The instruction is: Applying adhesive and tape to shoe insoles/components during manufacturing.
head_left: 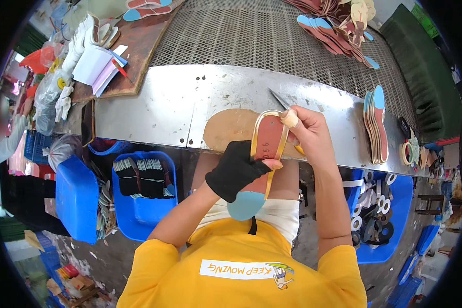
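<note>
My left hand (237,169), in a black fingerless glove, is closed around a shoe insole (268,134). The insole is reddish brown, with a gold strip along its edge and a light blue end pointing down toward my lap. My right hand (308,131) grips a pair of scissors (278,98). Its pointed steel blades stick out up and left, and a bit of yellow handle shows below the palm. A tan wrap covers one right fingertip, which rests by the insole's upper gold edge. Behind the insole, a brown oval board (226,128) lies on the metal table edge.
A mesh surface (210,36) extends behind the metal strip (164,102), with insole piles (328,36) at far right. More insoles stand stacked (376,126) at right. Blue bins hold black-and-white pieces (143,177) at left and tape rolls (377,205) at right. Papers (95,66) lie far left.
</note>
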